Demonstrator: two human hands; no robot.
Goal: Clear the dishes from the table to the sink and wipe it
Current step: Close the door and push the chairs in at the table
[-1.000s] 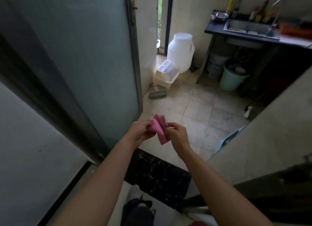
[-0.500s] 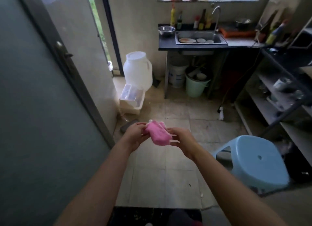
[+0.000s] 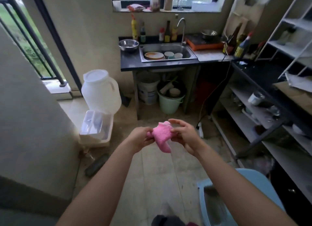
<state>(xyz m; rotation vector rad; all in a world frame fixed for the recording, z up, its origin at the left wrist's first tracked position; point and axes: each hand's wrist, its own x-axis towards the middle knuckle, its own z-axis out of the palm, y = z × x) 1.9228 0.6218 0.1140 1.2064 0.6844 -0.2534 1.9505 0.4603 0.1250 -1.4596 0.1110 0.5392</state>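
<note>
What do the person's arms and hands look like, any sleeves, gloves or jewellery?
No sleeves show anywhere up to the frame edge. The left hand and right hand wear no gloves, and no watch, bracelet or ring is visible.

Middle of the floor (image 3: 157, 175) is open for us right up to the sink (image 3: 168, 60). Left side's tight: jug (image 3: 101, 88), box (image 3: 95, 129) just in front of it, and a bottle (image 3: 97, 165) lying nearer us. Stool (image 3: 253, 183) crowds the bottom right, and shelves (image 3: 253, 107) line the right. Dishes (image 3: 154, 55) take up most of the sink.
</note>
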